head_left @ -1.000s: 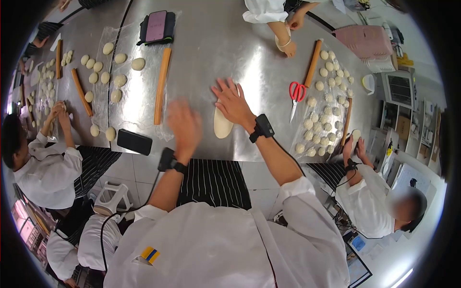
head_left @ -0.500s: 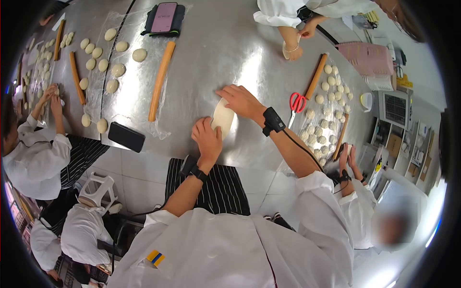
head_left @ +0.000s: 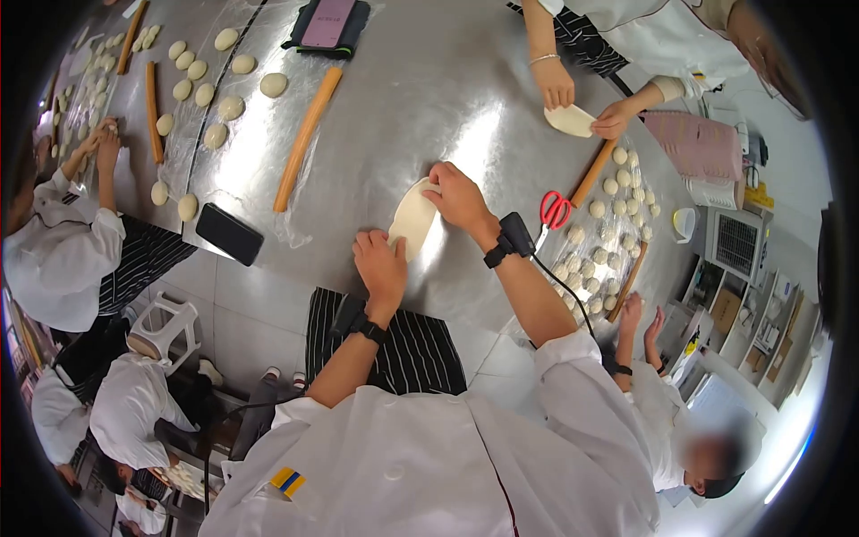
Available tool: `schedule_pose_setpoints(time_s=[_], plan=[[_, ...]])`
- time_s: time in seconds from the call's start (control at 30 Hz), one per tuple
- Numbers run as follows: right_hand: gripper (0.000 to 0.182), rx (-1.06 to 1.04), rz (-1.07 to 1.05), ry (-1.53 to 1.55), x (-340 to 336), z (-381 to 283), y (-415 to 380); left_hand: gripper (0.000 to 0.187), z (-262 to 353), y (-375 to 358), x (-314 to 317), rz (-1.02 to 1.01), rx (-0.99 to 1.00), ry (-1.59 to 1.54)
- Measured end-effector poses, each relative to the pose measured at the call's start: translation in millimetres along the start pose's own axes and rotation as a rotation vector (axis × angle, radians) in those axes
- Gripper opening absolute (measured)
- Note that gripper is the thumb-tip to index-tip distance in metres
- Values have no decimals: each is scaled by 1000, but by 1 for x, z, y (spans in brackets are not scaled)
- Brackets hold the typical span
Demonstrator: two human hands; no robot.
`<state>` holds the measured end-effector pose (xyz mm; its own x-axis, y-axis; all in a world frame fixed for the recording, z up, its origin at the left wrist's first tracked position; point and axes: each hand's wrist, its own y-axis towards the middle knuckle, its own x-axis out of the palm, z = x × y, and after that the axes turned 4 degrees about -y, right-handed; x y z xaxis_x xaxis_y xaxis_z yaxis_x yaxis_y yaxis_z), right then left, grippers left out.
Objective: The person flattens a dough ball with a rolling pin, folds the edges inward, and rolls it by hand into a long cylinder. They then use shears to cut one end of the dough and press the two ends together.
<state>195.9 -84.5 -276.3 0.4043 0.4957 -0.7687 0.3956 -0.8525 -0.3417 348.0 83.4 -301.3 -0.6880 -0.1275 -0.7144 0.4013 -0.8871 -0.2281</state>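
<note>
A flat oval sheet of pale dough [head_left: 412, 220] lies on the steel table [head_left: 376, 116] in front of me. My right hand [head_left: 458, 199] pinches its upper right edge between thumb and curled fingers. At its lower left edge rests my left hand [head_left: 381, 268], fingers spread and thumb against the dough. A wooden rolling pin [head_left: 307, 139] lies to the left on clear plastic film. To the right are red-handled scissors [head_left: 554, 211], and beyond them another rolling pin [head_left: 594, 172].
Dough balls [head_left: 231, 108] sit on film at the left, with more [head_left: 600, 256] at the right. A black phone [head_left: 229, 234] lies near the front edge. Across the table, a co-worker's hands [head_left: 557, 85] hold a dough sheet. Other people work at both sides.
My right hand's fingers have curled from lying stretched out to pinching the dough's edge. The co-worker across the table now holds a dough sheet spread between both hands. The view has shifted slightly.
</note>
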Motion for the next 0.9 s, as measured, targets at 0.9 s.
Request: schedule_pose_setpoints(time_s=[0.9], plan=[[22,-13,0,694,-28,-60,-86,20,-25,-8,-22,-332,-233,-601]])
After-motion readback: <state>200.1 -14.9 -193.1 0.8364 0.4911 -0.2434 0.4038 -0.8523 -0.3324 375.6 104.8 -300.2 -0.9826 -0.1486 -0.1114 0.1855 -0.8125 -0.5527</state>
